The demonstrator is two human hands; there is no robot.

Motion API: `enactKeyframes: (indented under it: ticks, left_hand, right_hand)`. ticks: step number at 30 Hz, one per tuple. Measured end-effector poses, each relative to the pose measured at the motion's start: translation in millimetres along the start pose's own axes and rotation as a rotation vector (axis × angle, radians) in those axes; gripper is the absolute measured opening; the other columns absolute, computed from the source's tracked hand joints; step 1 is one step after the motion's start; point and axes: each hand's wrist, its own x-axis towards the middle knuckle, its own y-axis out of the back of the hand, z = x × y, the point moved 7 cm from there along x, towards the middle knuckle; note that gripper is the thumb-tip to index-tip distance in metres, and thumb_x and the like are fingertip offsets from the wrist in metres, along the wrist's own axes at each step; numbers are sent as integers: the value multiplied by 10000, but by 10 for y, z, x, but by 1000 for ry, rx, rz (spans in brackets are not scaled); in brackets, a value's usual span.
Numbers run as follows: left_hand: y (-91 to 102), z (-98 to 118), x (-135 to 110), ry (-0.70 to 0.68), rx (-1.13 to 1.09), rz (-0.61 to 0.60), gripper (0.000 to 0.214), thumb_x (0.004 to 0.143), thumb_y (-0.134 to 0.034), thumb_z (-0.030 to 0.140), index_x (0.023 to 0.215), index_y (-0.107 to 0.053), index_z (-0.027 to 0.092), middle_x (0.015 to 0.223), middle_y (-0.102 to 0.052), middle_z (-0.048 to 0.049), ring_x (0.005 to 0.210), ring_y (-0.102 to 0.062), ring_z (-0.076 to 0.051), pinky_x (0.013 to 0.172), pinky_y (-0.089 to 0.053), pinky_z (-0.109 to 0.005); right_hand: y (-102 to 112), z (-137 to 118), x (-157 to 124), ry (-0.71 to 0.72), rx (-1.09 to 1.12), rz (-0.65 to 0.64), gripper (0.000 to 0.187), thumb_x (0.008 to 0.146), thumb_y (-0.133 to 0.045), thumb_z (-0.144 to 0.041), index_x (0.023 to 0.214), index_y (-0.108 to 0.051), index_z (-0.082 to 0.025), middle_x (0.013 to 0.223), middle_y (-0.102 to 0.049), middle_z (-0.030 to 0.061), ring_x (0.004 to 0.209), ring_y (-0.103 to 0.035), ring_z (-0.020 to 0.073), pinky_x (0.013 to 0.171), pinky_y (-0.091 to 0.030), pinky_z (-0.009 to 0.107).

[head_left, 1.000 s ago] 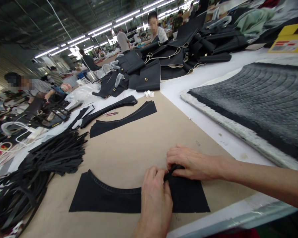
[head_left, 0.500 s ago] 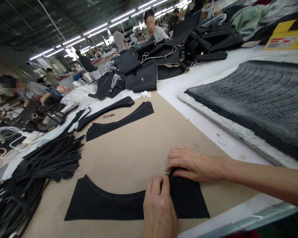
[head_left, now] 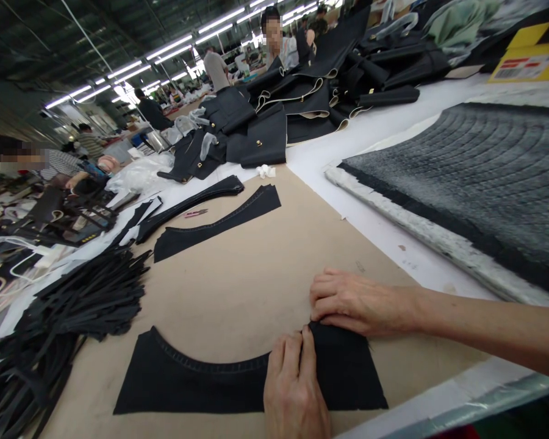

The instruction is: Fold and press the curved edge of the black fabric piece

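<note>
A black curved panel (head_left: 183,387), fabric or leather, lies flat at the front of the table, its concave upper edge turned over with small snips along it. My left hand (head_left: 295,381) rests across the panel right of its middle, fingers together and tips pressed on the curved edge. Just beyond, my right hand (head_left: 343,302) has curled fingers closed on the edge near the panel's upper right end. The fingertips of both hands nearly meet. The bit of edge under my right fingers is hidden.
A similar black panel (head_left: 219,225) lies farther back, beside stacked pieces (head_left: 192,204) and small pink-handled snips (head_left: 196,213). Black strips (head_left: 91,299) heap at left. Black bag-like pieces (head_left: 260,131) pile behind. A quilted dark sheet (head_left: 476,177) lies right. Other people sit beyond.
My right hand has shifted slightly right along the edge, baring a bit more of the panel by my left fingertips. My left hand stays on the panel. The view has tilted slightly.
</note>
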Motion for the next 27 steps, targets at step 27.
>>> enactKeyframes:
  ticks: [27]
  left_hand:
    - [-39,-8,583,344,-353,-198,309,772,-468,-53,906,-606,189,898,-579,-39,884,-550,-214,797,-464,-372]
  right_hand:
    - [84,183,-102,-115,49,72,122,834,-663,-89,886,-610,-185,873,-610,0,880,-543,171,779,-327,309]
